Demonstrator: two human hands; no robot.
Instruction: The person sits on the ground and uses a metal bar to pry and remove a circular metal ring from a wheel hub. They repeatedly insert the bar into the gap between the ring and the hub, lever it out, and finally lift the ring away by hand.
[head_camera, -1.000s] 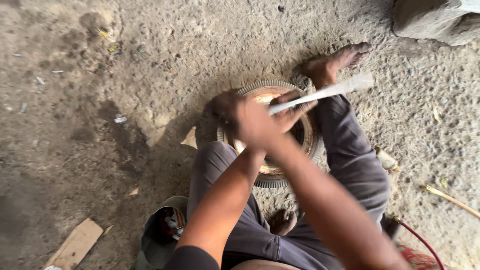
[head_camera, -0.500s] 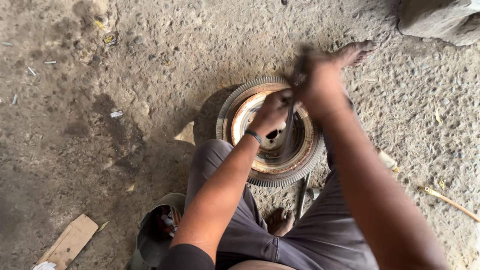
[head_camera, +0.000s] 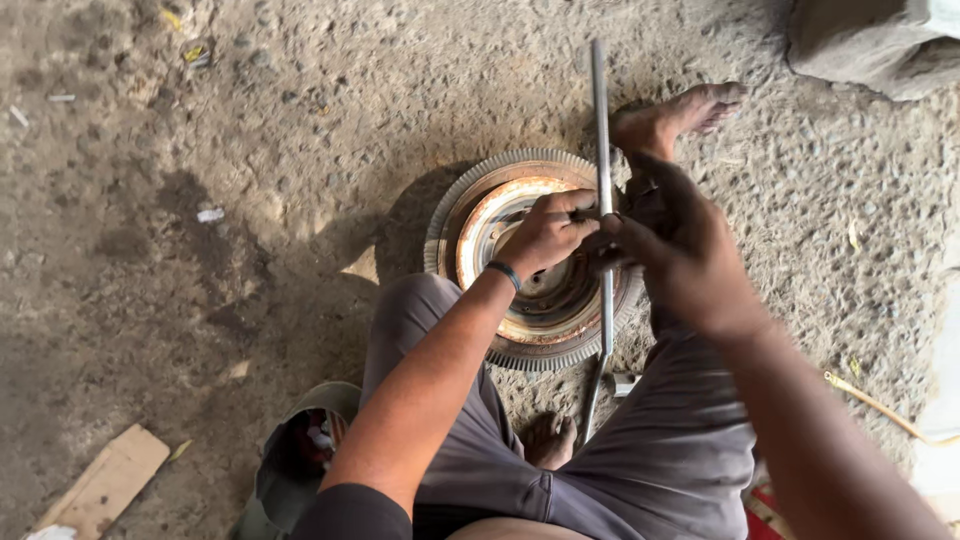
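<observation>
We logged the toothed flywheel (head_camera: 520, 330) lying flat on the gritty concrete floor (head_camera: 250, 200), between the seated person's bent legs and just short of the bare foot (head_camera: 670, 115) stretched out beyond it. Its rim carried a ring of fine gear teeth; inside that sat a rust-orange friction face and a darker recessed hub.

The left hand (head_camera: 545, 235) rested over the hub region, fingers curled down onto the part; what lay under the fingertips was hidden from us. The right hand (head_camera: 680, 255) was closed around a long steel bar (head_camera: 602, 130), gripping it near mid-length. The bar ran nearly straight away from the person, crossing the right side of the wheel, its near end reaching the floor beside a small metal fitting (head_camera: 622, 382). The two hands sat close together, almost touching over the hub.

Our judgement on handling: the wheel looked like thick cast metal, so heavy, fully rigid and unlikely to shift on the rough floor. The rusted face should give friction, though any oily hub area could be slick. The teeth looked sharp-edged, so we would take hold by the inner lip or flat face rather than the rim. The bar seemed stiff and smooth, best gripped well out from its working end.

Also noted: a wood offcut (head_camera: 100, 480) at lower left and a dark green container (head_camera: 290, 460) beside the left knee.
</observation>
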